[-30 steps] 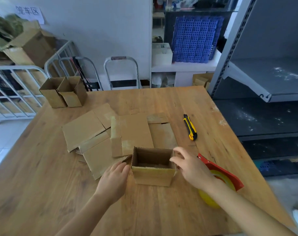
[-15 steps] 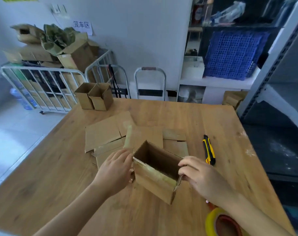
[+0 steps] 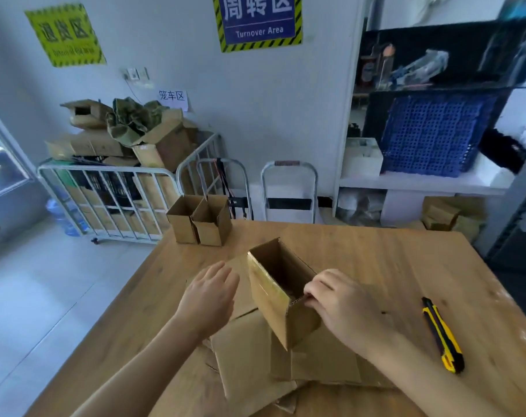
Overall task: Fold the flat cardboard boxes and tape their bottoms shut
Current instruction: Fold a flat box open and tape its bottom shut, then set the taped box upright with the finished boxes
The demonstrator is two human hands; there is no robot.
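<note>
A small folded cardboard box hangs tilted above the wooden table, its open side facing up and away. My right hand grips its near right corner, fingers curled over the rim. My left hand hovers just left of the box with straight fingers, not touching it. Several flat cardboard boxes lie on the table beneath the held box. Two folded boxes stand side by side at the table's far left corner.
A yellow and black utility knife lies on the table at the right. Behind the table stand a white cage cart loaded with cartons, two folded metal frames and a shelf unit with a blue crate.
The box has been lifted off the table and carried away from me toward the far left. My left hand has let go of it. The tape dispenser has dropped out of view.
</note>
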